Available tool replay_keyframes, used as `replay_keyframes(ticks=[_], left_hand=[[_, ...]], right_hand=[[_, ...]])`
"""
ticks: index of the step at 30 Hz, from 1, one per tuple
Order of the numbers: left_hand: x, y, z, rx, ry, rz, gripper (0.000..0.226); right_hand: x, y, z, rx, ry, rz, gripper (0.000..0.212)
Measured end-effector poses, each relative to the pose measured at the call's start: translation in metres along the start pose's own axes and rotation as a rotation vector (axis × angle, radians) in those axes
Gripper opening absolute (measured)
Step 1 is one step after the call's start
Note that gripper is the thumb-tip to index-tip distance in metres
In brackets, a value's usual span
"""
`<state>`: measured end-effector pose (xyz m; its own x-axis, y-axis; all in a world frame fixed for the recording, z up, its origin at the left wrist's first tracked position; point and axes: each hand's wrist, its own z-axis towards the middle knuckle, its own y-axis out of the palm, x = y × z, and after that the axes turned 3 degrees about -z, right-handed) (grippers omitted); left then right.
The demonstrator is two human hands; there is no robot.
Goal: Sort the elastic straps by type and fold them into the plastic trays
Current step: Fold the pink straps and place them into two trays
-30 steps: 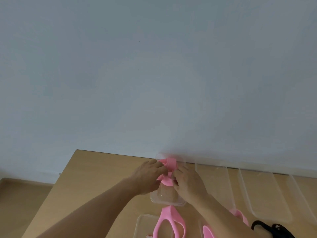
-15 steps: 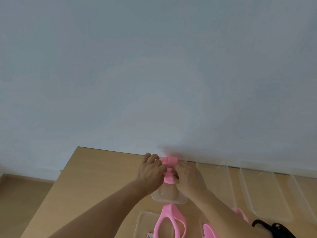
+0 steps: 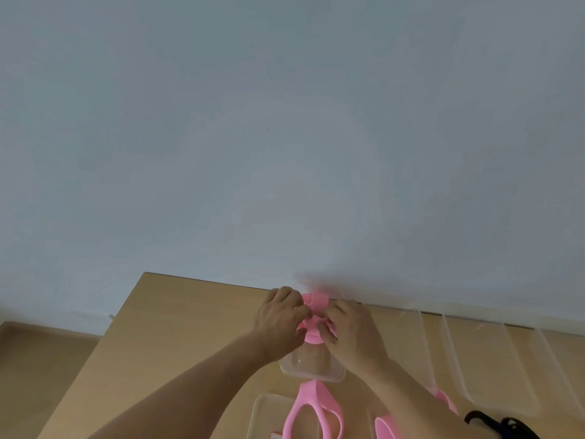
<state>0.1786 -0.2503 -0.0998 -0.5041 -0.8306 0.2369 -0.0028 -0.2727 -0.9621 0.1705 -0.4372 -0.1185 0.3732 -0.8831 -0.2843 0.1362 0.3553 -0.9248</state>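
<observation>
Pink strap (image 3: 315, 301): soft, light, presumably springy. Grip: pinched on folds by left hand (image 3: 278, 321) and right hand (image 3: 354, 334), over tray (image 3: 311, 367). Hold across folds.

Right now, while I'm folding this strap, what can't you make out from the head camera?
Head view only:
- Pink strap: its fold is hidden by the fingers of the left hand and right hand that pinch it.
- Small tray: far end hidden under both hands.
- Black strap: cut off by the bottom edge.
- Pink loop and the near tray: lower parts cut off by that edge.
</observation>
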Motion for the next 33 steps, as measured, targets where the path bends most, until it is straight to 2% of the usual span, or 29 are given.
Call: replay_keyframes(ticks=[9,12,17,19,22,26,29,33], left_hand=[[-0.001,-0.006,-0.002,-0.070,-0.037,0.004,0.043],[-0.002,-0.012,-0.004,-0.039,-0.020,0.009,0.040],[0.009,-0.027,-0.019,-0.022,-0.118,-0.054,0.035],[0.014,-0.033,-0.032,-0.068,-0.144,-0.073,0.038],[0.016,-0.044,-0.054,-0.041,-0.151,-0.078,0.042],[0.017,-0.056,-0.091,-0.045,-0.147,-0.078,0.043],[0.020,-0.053,-0.125,-0.127,-0.135,-0.094,0.043],[0.026,-0.041,-0.166,-0.265,-0.109,-0.131,0.043]], right_hand=[[0.002,-0.003,0.000,-0.007,0.018,-0.046,0.019],[0.000,-0.008,0.000,0.004,0.042,-0.051,0.026],[-0.018,-0.026,-0.008,-0.020,0.059,-0.045,0.035],[-0.028,-0.036,-0.014,-0.026,0.041,-0.024,0.030],[-0.046,-0.051,-0.031,-0.029,0.018,-0.011,0.014],[-0.075,-0.058,-0.066,-0.028,0.028,-0.030,0.012],[-0.099,-0.056,-0.101,-0.088,-0.017,-0.008,0.020],[-0.130,-0.055,-0.150,-0.559,0.141,-0.013,0.043]])
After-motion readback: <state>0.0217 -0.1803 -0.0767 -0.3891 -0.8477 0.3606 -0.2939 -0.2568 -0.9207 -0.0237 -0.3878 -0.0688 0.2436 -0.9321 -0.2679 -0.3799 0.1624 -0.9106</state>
